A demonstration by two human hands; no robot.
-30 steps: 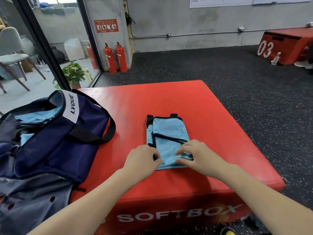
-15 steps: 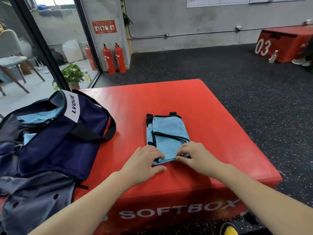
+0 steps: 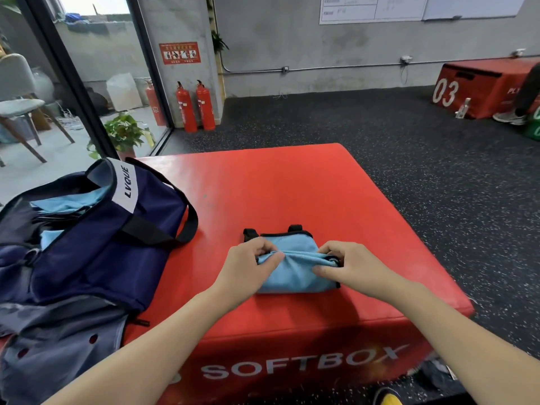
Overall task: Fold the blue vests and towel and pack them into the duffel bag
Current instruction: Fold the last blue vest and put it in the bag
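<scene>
Left hand [image 3: 248, 266]: pinches vest [image 3: 295, 273] fold
Right hand [image 3: 347, 267]: pinches same fold
Vest: on red surface [image 3: 292, 194]
Duffel bag [image 3: 87, 229]: left, open

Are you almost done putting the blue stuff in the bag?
Partly. Light blue cloth already shows inside the open duffel bag. In hand: the left hand and right hand pinch a blue vest mid-fold on the red soft box. Left: finishing that fold and packing it. No loose towel is visible.
</scene>
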